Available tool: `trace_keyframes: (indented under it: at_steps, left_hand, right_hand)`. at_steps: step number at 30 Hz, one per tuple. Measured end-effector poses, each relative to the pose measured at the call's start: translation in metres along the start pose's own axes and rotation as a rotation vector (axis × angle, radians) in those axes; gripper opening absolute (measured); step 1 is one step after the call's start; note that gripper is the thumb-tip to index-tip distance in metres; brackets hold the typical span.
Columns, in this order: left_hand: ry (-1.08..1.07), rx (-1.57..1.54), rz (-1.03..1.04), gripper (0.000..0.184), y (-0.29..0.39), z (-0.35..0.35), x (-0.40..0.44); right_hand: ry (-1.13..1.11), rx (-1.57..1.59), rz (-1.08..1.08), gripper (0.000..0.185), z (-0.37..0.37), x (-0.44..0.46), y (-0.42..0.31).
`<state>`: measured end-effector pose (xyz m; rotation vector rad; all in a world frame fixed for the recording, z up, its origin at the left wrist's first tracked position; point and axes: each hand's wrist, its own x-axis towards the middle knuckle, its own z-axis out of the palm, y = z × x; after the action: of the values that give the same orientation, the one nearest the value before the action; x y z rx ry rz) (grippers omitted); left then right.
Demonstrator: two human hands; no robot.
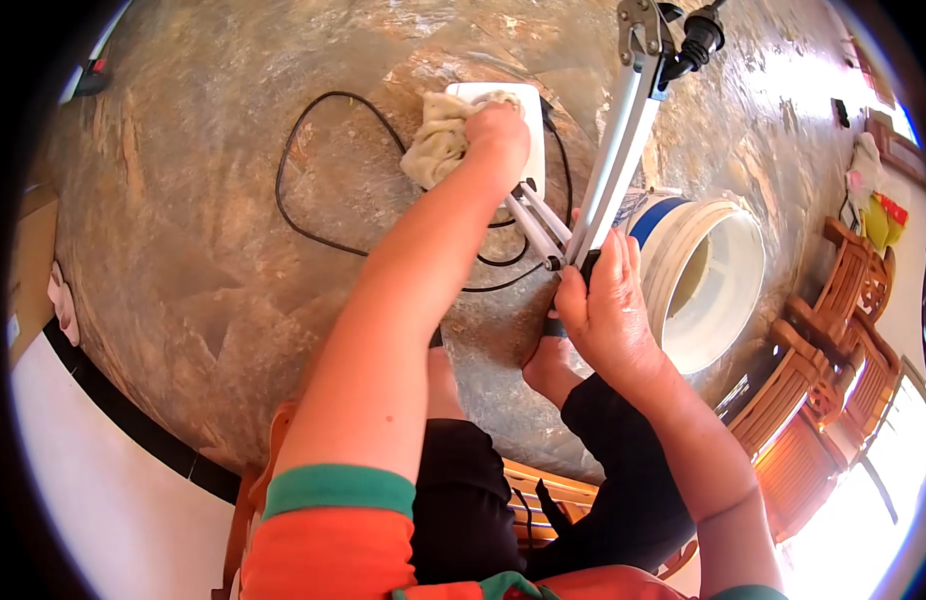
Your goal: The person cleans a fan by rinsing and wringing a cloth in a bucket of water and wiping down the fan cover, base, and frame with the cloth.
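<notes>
My left hand [498, 140] is closed on a crumpled cream cloth [438, 140], pressing it against a flat white base plate [533, 165]. That plate lies on the floor beyond my feet. My right hand [615, 310] is wrapped round the lower part of a pale jointed metal arm [623, 150], near its elbow joint. Upward from there the arm runs to a black fitting [701, 38] at the top edge. Short paired bars [538, 225] lead from the elbow toward the base plate. My fingertips are partly hidden on both hands.
A black cable [283, 165] loops over the mottled stone floor [203, 250]. Right of my right hand, a white bucket [708, 280] with a blue band lies on its side. Wooden chairs [798, 380] stand along the right. A pink slipper [63, 305] is at the far left.
</notes>
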<state>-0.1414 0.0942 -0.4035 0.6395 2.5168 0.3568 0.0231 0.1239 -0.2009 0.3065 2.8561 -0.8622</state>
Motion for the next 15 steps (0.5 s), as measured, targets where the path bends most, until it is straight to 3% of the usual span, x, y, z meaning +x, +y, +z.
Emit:
trace_keyframes:
  at_steps: [1, 4, 10, 15]
  left_hand:
    - [-0.053, 0.129, 0.145, 0.033, -0.002, -0.015, -0.014]
    - [-0.097, 0.112, 0.098, 0.034, -0.016, -0.016, -0.040]
    - [-0.144, 0.234, 0.327, 0.029, -0.046, -0.033, -0.063]
    - [-0.109, 0.225, 0.160, 0.047, -0.071, -0.014, -0.079]
  right_hand:
    - [-0.007, -0.008, 0.004, 0.053, 0.000, -0.001, 0.002]
    - [-0.041, 0.005, 0.026, 0.051, -0.005, -0.003, 0.000]
    - [-0.015, 0.001, -0.013, 0.055, -0.004, -0.002, 0.001]
    - [-0.031, -0.019, -0.020, 0.056, -0.009, -0.001, 0.001]
